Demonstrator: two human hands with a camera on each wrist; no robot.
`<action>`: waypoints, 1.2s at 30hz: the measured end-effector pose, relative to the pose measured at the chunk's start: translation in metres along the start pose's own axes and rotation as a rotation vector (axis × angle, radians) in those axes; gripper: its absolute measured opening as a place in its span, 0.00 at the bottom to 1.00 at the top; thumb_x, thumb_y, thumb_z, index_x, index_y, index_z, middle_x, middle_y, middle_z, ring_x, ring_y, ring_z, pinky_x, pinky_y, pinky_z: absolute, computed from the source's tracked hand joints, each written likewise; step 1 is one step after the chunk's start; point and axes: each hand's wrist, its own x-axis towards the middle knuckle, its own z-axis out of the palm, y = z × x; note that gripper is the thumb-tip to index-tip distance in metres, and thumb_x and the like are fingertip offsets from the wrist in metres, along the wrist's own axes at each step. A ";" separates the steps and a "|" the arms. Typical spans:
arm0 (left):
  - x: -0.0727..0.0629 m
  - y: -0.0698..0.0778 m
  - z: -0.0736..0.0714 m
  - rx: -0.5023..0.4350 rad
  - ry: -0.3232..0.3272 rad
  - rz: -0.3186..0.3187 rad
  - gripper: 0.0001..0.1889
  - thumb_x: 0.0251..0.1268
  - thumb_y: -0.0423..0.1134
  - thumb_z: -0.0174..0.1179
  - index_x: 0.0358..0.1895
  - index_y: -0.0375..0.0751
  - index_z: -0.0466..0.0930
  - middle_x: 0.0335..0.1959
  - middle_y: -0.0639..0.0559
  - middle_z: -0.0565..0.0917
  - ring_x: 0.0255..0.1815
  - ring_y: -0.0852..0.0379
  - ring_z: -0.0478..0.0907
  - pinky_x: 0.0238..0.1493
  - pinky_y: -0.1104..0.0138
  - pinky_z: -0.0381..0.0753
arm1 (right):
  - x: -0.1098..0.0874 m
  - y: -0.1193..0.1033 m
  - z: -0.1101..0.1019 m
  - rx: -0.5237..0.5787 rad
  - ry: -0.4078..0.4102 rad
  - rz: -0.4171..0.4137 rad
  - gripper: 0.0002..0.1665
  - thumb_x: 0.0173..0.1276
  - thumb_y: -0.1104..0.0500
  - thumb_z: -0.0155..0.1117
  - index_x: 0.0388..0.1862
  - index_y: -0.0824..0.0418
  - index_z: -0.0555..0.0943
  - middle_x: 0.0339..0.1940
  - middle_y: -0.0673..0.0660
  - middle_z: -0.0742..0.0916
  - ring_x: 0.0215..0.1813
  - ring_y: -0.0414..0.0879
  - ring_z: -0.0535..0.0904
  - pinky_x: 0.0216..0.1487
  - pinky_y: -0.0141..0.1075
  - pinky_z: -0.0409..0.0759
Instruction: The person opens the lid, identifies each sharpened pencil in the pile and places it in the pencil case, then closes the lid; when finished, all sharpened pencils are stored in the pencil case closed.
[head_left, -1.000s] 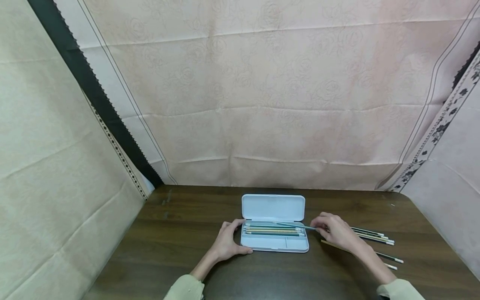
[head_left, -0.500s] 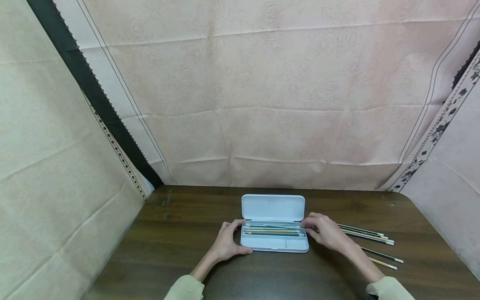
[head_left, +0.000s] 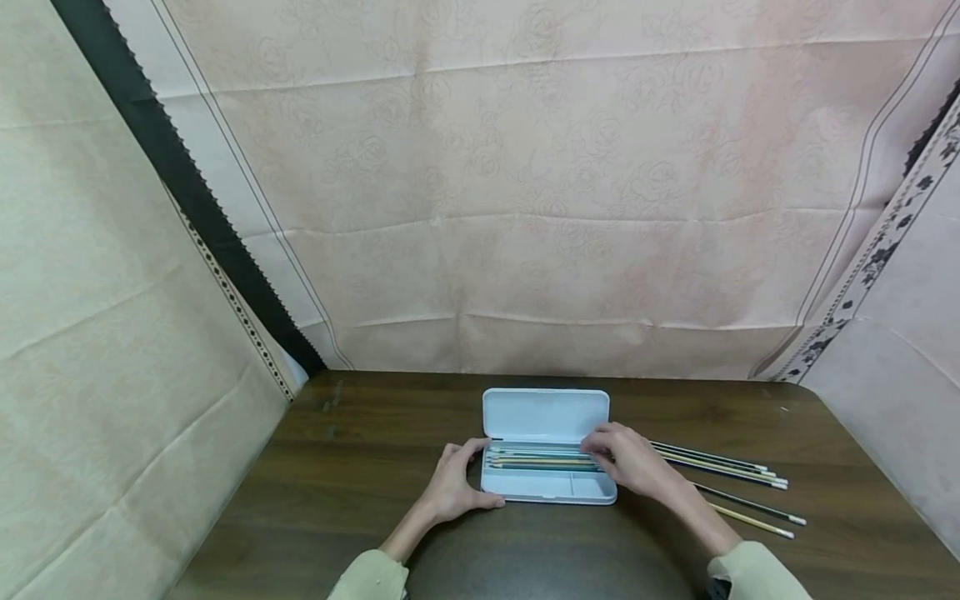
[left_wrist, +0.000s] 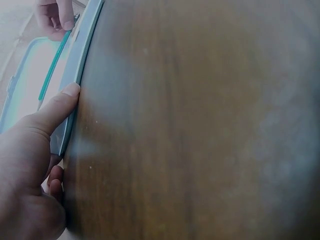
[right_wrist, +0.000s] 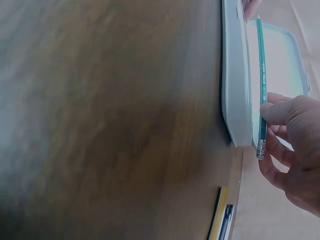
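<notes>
A light blue pencil case (head_left: 546,415) lies on the table with its lid raised at the back. Several pencils (head_left: 534,461) lie lengthwise in its tray. At the case's left end, my left hand (head_left: 450,492) grips it, the thumb (left_wrist: 62,105) against the front edge and fingers farther back. Over the tray's right part, my right hand (head_left: 633,458) pinches a green pencil (right_wrist: 263,60) near its eraser end, the tip pointing left. In the right wrist view this pencil runs along the case above the tray. My right fingers hide part of the tray in the head view.
Right of the case, several loose pencils (head_left: 723,468) lie in a bundle on the dark wooden table (head_left: 525,550). Nearer the front are a dark pencil (head_left: 753,505) and a yellow pencil (head_left: 753,522), both partly behind my right arm. Fabric sheets (head_left: 540,208) hang around the table.
My right hand has moved left with the green pencil, from beside the case to over its tray. My left hand has stayed on the case's left end.
</notes>
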 end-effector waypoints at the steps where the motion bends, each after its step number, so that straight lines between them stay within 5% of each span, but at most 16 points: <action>1: 0.000 0.000 0.000 -0.001 0.000 -0.003 0.47 0.43 0.53 0.81 0.70 0.47 0.70 0.55 0.47 0.71 0.54 0.50 0.66 0.52 0.51 0.71 | 0.001 -0.001 0.001 -0.002 0.004 -0.004 0.13 0.58 0.72 0.74 0.40 0.57 0.88 0.39 0.49 0.85 0.39 0.44 0.79 0.42 0.43 0.82; 36: 0.000 0.000 0.000 -0.007 -0.006 -0.010 0.47 0.44 0.53 0.81 0.70 0.48 0.70 0.54 0.47 0.70 0.53 0.50 0.65 0.51 0.51 0.72 | 0.012 -0.009 0.019 0.001 -0.019 -0.037 0.11 0.61 0.69 0.73 0.40 0.57 0.89 0.36 0.48 0.83 0.36 0.39 0.75 0.39 0.39 0.81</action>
